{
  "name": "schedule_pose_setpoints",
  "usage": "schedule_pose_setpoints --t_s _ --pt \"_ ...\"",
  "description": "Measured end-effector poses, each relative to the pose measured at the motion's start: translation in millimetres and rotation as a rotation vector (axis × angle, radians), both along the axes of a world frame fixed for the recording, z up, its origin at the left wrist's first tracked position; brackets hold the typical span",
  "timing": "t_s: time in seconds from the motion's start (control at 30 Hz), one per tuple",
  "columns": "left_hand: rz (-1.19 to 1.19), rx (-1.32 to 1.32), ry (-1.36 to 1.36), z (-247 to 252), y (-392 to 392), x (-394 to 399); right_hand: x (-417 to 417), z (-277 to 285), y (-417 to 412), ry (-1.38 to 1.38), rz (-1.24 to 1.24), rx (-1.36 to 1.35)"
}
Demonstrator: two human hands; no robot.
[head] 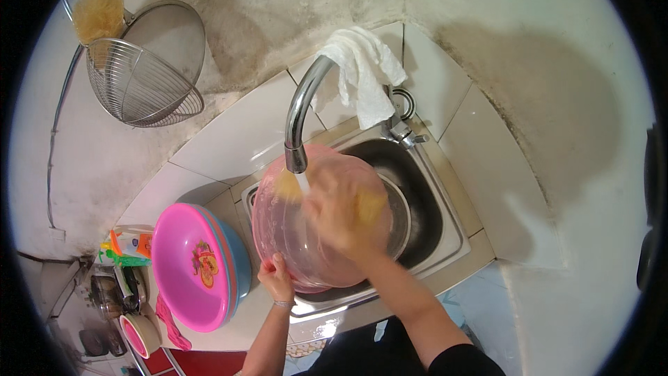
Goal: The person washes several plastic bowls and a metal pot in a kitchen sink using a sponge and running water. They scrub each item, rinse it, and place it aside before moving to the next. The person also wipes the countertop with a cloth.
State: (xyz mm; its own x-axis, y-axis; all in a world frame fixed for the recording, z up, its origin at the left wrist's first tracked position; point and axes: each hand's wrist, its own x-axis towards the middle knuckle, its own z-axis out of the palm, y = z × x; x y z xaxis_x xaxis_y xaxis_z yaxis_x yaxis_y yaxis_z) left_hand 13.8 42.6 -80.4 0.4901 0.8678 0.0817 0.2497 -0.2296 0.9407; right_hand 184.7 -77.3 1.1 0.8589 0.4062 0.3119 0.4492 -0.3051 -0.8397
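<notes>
A translucent pink plastic basin (282, 266) is tilted over the steel sink (430, 219), under the curved chrome faucet (300, 109), from which water runs. My left hand (276, 278) grips the basin's near left rim. My right hand (339, 214), blurred by motion, is over the inside of the basin. A yellowish scrubber (371, 204) shows blurred at this hand, and another yellowish blur lies left of the water stream. The right fingers are too blurred to make out exactly. A white cloth (362, 70) hangs over the faucet's bend.
Stacked plastic basins, the top one pink (180, 266), stand left of the sink. Beyond them are bottles (133, 245), a pink cloth (171, 324) and a small cream bowl (148, 337). Wire strainers (151, 83) and a fibrous scrubber (99, 14) hang on the wall at upper left.
</notes>
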Motion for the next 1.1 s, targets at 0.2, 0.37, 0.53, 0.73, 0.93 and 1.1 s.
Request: schedule_pose_setpoints --t_s 0.2,0.37,0.53,0.73,0.93,1.1 --pt "0.03 -0.088 0.009 25.2 -26.7 11.4 70.9 -153.5 -50.5 0.174 -0.271 -0.155" --pt "0.075 -0.1 -0.046 6.9 -15.8 1.8 -60.5 -164.2 -69.7 0.134 -0.41 -0.292" --pt "0.061 -0.206 -0.059 17.6 -16.1 6.1 -129.1 -91.5 -46.9 0.063 -0.252 -0.065" --pt "0.019 -0.158 -0.037 13.6 -15.9 3.8 -76.2 -13.6 -10.0 -0.29 0.117 -0.132" --pt "0.046 -0.046 0.051 12.3 -20.6 -3.7 80.6 -15.0 19.0 0.345 0.066 -0.219" --pt "0.141 -0.106 -0.014 5.9 -29.7 6.1 100.6 -187.5 -50.6 0.566 -0.26 -0.038"
